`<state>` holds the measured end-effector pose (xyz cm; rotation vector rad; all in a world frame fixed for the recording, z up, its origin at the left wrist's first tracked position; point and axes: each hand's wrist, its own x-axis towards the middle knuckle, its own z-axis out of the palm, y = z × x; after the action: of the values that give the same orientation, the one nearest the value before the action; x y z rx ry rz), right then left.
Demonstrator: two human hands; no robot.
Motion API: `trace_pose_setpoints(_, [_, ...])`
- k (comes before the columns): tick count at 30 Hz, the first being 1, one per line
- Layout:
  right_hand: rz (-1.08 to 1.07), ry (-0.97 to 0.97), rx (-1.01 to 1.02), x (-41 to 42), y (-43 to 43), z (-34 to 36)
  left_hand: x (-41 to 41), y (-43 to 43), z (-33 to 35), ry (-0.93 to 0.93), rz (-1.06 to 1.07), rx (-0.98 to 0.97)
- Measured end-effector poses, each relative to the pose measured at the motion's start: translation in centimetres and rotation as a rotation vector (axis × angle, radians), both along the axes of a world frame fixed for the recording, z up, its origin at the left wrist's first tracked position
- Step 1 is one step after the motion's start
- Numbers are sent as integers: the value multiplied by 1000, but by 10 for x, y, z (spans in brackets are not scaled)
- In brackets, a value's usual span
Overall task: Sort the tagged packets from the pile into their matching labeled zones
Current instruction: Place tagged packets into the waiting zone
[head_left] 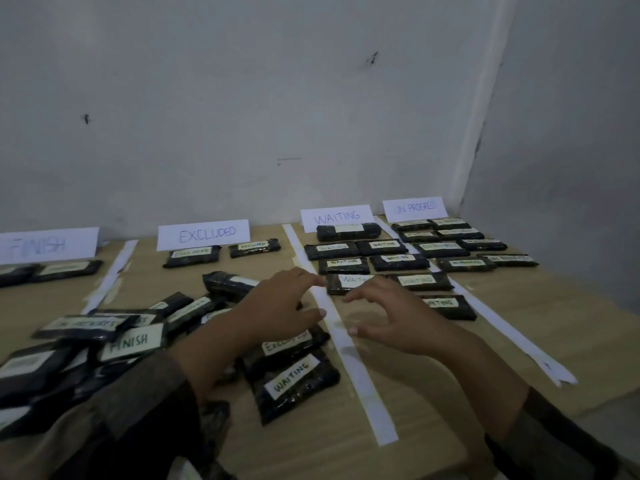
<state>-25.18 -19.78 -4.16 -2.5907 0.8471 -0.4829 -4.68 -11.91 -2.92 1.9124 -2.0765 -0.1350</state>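
Dark packets with white tags lie on a tan table (433,393). A loose pile (114,337) sits at the near left, with tags FINISH, EXCLUDED and WAITING showing. My left hand (277,306) hovers over the pile's right edge, fingers spread, holding nothing. My right hand (391,317) hovers just before a WAITING packet (349,284) in the WAITING zone, fingers apart and empty. Several packets lie in rows under the WAITING card (336,216) and the ON PROGRESS card (414,207). Two packets lie below the EXCLUDED card (204,233).
White paper strips (356,368) divide the table into zones. A FINISH card (48,244) stands at the far left with packets below it. A white wall runs behind the cards and along the right side.
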Motion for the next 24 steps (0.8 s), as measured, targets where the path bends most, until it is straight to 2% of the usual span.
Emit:
trace_pose_setpoints(8, [181,67,4,48,32,-13,37,49,-3,41,-11,102])
trace_pose_setpoints(13, [208,275,-100,58,51,-15,56,72,-8,49,-21,132])
trace_pose_setpoints(16, [195,321,-175,56,55,-16,59,78,-14,45,-18,136])
trace_pose_setpoints(24, [174,142,-32,51,61,-38,44,81,-20,19,-51,130])
